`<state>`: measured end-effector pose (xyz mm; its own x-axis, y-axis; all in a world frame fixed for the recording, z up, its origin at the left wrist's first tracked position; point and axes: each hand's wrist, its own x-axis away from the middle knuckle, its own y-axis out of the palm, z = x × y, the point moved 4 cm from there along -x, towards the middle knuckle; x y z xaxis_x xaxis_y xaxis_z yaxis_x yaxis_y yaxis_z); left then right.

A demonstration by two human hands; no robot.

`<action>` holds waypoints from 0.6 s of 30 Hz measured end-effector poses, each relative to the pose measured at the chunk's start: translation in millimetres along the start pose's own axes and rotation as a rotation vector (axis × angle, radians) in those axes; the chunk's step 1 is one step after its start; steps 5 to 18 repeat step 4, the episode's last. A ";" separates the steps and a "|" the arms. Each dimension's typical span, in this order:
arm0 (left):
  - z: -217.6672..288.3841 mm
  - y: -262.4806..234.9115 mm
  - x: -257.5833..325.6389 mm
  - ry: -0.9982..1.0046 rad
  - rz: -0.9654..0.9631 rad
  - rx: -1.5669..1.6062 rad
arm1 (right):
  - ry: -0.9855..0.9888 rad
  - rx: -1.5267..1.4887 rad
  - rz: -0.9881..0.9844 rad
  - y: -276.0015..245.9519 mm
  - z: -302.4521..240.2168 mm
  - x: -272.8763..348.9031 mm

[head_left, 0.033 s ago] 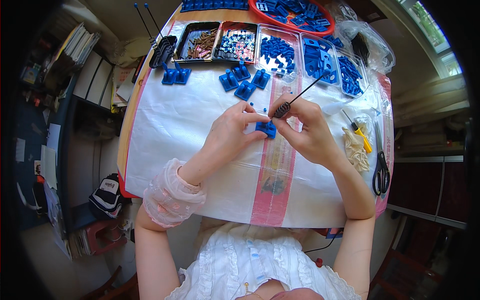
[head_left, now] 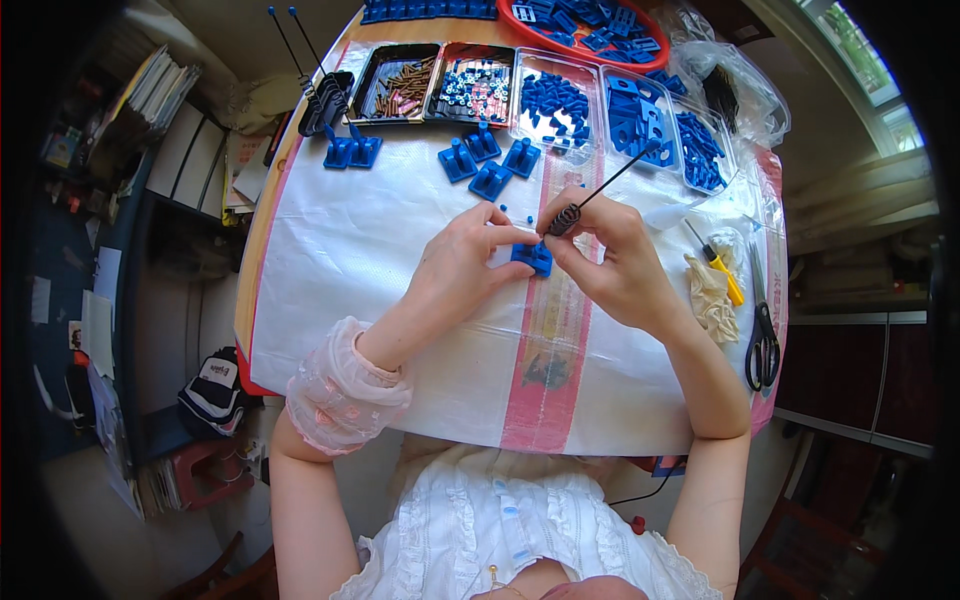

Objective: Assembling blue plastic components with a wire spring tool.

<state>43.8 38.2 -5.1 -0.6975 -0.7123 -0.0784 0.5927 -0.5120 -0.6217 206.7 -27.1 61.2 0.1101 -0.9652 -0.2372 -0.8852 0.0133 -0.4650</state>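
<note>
My left hand pinches a small blue plastic part against the white sheet, thumb and index finger at its left side. From the other side my right hand is closed on a thin black rod with a coiled black section in the fingers and a blue tip pointing up and right. The rod's lower end is hidden by fingertips at the part. Just beyond lie two tiny blue pieces. Several blue bases with upright pegs sit farther off, two more to their left.
Along the far side stand trays of brass-coloured screws, nuts and blue parts, with a red basin behind. Two similar rods rest at far left. At right lie a yellow-handled screwdriver, cloth and black-handled scissors.
</note>
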 end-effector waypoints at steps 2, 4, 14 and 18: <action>-0.2 0.1 0.1 0.014 0.010 -0.003 | 0.001 0.004 -0.002 -0.1 -0.7 -0.1; -0.8 0.7 0.0 0.021 0.014 -0.004 | 0.003 0.007 -0.005 -0.1 -0.9 0.1; -0.8 0.7 0.0 0.021 0.014 -0.004 | 0.003 0.007 -0.005 -0.1 -0.9 0.1; -0.8 0.7 0.0 0.021 0.014 -0.004 | 0.003 0.007 -0.005 -0.1 -0.9 0.1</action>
